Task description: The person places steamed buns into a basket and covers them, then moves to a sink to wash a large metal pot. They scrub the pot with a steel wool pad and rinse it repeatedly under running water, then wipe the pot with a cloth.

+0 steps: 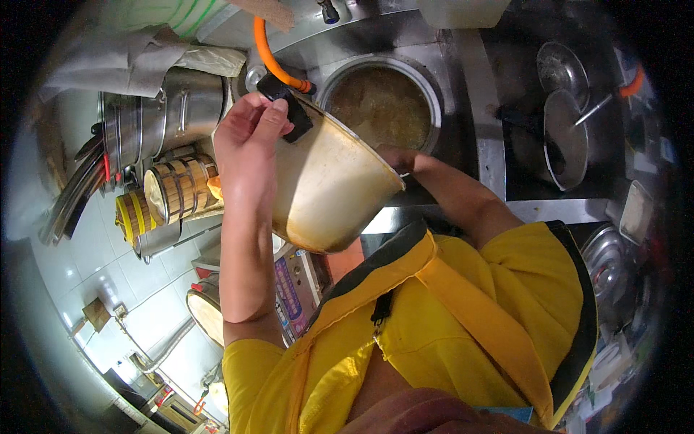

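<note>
A large pale metal pot (pixel 331 190) with brown stains is tilted in front of my chest. Its outer wall faces me, so the inside is hidden. My left hand (pixel 252 122) grips the pot's black handle (pixel 293 114). Behind the right part of its rim is my right hand (pixel 398 157), dark and half hidden; what its fingers do cannot be made out. Just beyond the rim, a round metal vessel (pixel 435 108) set in the steel counter holds brown, murky liquid (pixel 379 106).
An orange hose (pixel 265 49) hangs near the black handle. At the left stand steel stockpots (pixel 190 108) and a wooden-slatted barrel (pixel 181 187). To the right are a wok (pixel 566 146) with a ladle and a round metal lid (pixel 604 271).
</note>
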